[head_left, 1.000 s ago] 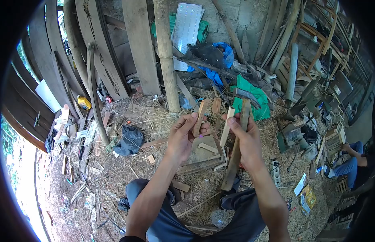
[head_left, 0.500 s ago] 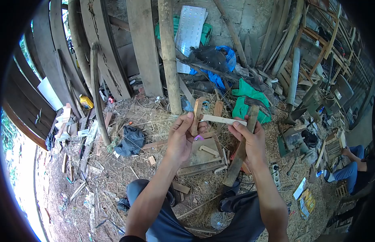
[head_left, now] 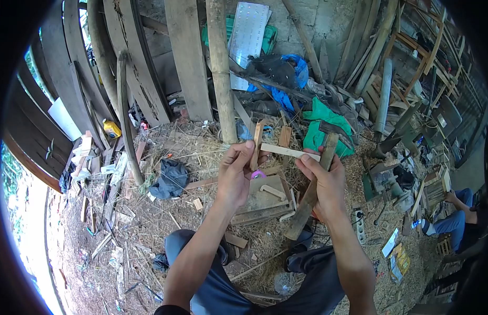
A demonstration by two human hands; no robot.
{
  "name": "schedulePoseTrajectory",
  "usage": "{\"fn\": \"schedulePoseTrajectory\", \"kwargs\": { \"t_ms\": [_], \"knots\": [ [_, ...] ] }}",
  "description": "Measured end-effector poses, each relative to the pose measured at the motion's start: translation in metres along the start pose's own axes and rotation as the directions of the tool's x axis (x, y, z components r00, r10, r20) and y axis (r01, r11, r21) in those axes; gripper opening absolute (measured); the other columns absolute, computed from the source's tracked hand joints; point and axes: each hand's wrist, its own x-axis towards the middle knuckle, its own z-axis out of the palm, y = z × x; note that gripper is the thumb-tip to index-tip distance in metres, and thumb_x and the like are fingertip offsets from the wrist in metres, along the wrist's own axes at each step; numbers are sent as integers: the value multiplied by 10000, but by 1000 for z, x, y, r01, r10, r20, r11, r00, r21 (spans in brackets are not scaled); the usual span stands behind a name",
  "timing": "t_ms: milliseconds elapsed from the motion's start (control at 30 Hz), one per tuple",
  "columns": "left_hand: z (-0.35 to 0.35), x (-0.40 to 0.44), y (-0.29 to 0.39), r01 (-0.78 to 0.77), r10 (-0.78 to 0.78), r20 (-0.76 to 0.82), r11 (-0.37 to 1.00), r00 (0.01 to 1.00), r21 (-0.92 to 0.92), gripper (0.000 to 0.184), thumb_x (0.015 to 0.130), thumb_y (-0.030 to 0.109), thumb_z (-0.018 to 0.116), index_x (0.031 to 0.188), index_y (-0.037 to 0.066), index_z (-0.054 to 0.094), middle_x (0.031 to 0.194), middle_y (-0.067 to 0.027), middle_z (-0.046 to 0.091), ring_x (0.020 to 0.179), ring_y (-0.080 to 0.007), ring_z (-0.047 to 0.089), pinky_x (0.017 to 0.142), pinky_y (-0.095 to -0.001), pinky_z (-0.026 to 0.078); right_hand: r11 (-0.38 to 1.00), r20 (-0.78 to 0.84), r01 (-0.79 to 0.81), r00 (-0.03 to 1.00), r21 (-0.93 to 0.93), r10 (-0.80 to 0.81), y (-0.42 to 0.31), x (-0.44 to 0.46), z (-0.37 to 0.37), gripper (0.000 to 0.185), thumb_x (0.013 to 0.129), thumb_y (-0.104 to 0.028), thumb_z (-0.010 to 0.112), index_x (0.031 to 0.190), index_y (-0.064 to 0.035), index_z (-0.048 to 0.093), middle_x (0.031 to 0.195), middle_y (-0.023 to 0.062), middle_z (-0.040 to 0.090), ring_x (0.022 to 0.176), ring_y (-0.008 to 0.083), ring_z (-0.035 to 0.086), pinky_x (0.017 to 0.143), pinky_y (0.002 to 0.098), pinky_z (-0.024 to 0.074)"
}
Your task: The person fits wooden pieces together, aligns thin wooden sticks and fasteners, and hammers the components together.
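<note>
My left hand (head_left: 236, 173) is closed around a short brown wooden piece (head_left: 258, 142), held nearly upright between thumb and fingers. In my right hand (head_left: 328, 181) are two things. Thumb and fingertips pinch a pale thin wooden strip (head_left: 291, 151), while a hammer (head_left: 306, 210) is gripped against the palm. The hammer's wooden handle slants down to the left, and its dark head (head_left: 336, 133) is at the top. The strip's left end reaches the brown piece; whether they touch or are joined I cannot tell. A wooden board (head_left: 262, 191) with offcuts lies below my hands.
Straw and wood scraps cover the ground. A bamboo post (head_left: 218, 73) stands ahead, with a green sack (head_left: 328, 123) to its right. A dark plastic bag (head_left: 170, 180) lies left, a power strip (head_left: 360, 227) right. Another person's leg (head_left: 448, 226) shows at far right.
The strip now slopes more, its left end slightly higher against the brown piece. The lower end of the hammer handle has swung a little left. Both hands keep their holds.
</note>
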Motion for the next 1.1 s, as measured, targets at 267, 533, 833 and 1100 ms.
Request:
{"fn": "schedulePoseTrajectory", "kwargs": {
  "t_ms": [267, 533, 833, 1100],
  "knots": [
    [7, -4, 3, 10, -7, -36, 996, 999, 85, 139, 941, 198, 581, 903, 65, 603, 924, -88, 670, 872, -193, 661, 843, -333, 534, 1000, -10, 11, 1000, 11, -11, 4, -1, -1, 432, 813, 12, 693, 1117, -1, 385, 1062, 173, 598, 956, 240, 644, 871, 358, 560],
    [7, -1, 3, 20, -19, -29, 999, 999, 47, 156, 936, 218, 589, 897, 67, 601, 886, -103, 674, 835, -191, 656, 811, -315, 530, 1000, 3, 22, 1000, 15, -22, 2, 0, -1, 455, 812, 14, 693, 1140, 1, 378, 1069, 172, 594, 950, 238, 644, 858, 354, 564],
    [5, 2, 1, -57, 57, 4, 995, 998, 79, 138, 932, 191, 595, 910, 55, 595, 901, -108, 673, 837, -194, 655, 816, -327, 523, 999, 8, 33, 999, -18, -33, 1, -1, 1, 470, 811, 46, 675, 1170, 21, 374, 1051, 173, 611, 921, 234, 652, 834, 346, 570],
    [5, 2, -2, -174, 168, 49, 975, 985, 140, 103, 899, 109, 637, 941, 39, 574, 959, -116, 672, 864, -185, 658, 807, -329, 535, 999, 3, 44, 999, -26, -44, 1, -2, 2, 472, 810, 50, 673, 1173, 23, 373, 1037, 168, 621, 905, 228, 656, 823, 341, 572]
  ]
}}
